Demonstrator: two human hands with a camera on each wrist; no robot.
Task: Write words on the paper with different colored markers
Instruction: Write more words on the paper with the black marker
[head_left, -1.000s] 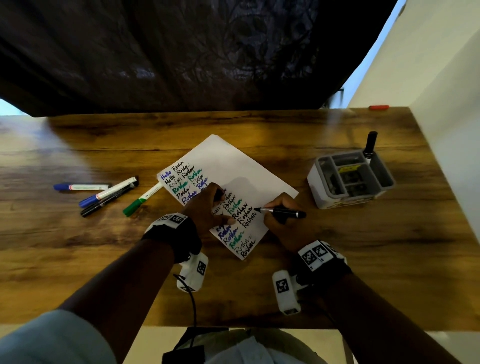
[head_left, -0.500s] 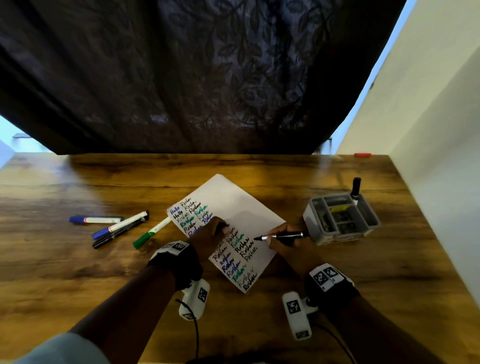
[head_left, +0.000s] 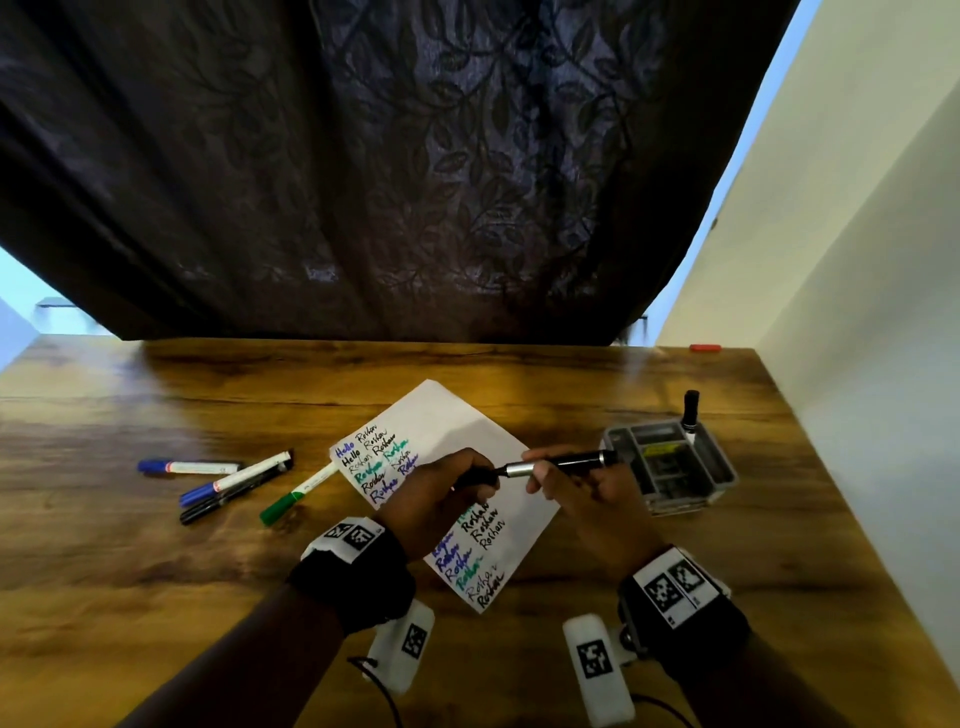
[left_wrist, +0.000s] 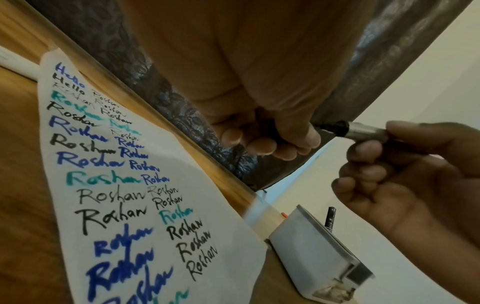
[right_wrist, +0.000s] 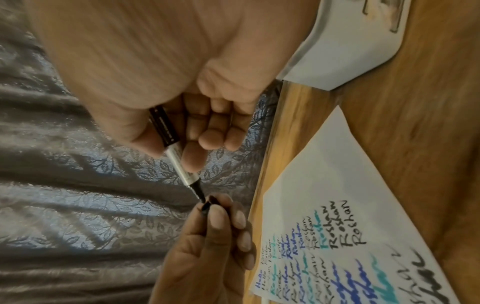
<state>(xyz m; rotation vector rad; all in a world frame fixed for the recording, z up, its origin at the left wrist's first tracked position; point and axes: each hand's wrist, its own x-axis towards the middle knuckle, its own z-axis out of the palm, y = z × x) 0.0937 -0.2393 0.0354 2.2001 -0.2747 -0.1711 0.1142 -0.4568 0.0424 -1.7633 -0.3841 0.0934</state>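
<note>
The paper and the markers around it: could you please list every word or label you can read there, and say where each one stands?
"Hello": twice at the top of the paper, once in blue, once in black.
"Roshan": repeated down the paper in black, blue and teal.
Black marker in the right hand: barrel print too blurred to read.
Markers on the table: labels too small to read.
Wrist tags: coded squares only, no words.

White paper (head_left: 447, 415) bears blue, black, teal words; dark curtain (head_left: 415, 156) shows leaf pattern.
</note>
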